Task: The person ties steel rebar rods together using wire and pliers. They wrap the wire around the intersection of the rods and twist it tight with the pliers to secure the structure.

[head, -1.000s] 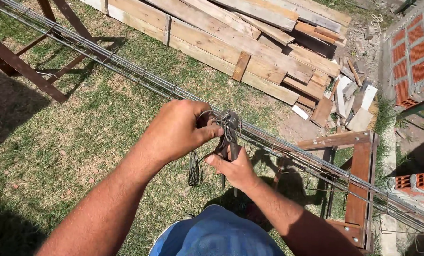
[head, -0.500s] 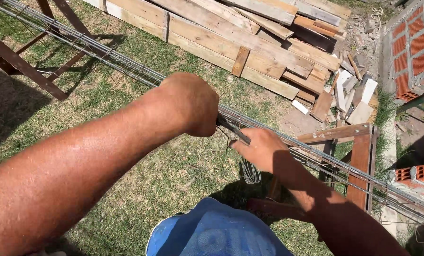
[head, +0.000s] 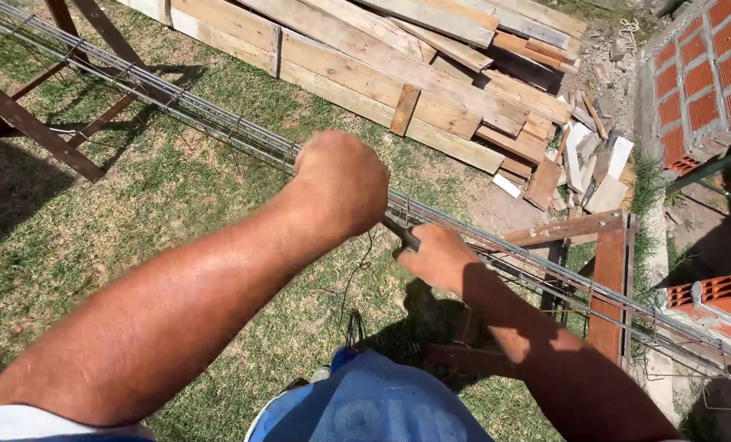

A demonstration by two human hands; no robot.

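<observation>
Your left hand (head: 345,182) is balled into a fist right on top of the rebar cage (head: 218,124), the long bundle of steel bars and wire ties that runs from the upper left down toward the lower right. The fist hides whatever it grips, so you cannot tell from here what lies inside it. Just past that fist, on the near side of the cage, your right hand (head: 437,255) is closed around the dark handle of a tool (head: 401,232), whose visible part pokes out between your two hands and touches the cage; its head is hidden under the left fist. A thin loose wire (head: 350,282) hangs down from the cage below your hands toward the grass (head: 103,221).

The cage rests on rust-coloured metal trestles: one (head: 22,123) under its far left stretch, another (head: 607,286) under its right stretch, just beyond your right forearm. Behind the cage lies a pile of wooden planks (head: 398,65), with broken scraps at its right end. A red brick wall (head: 709,82) stands further right of the planks.
</observation>
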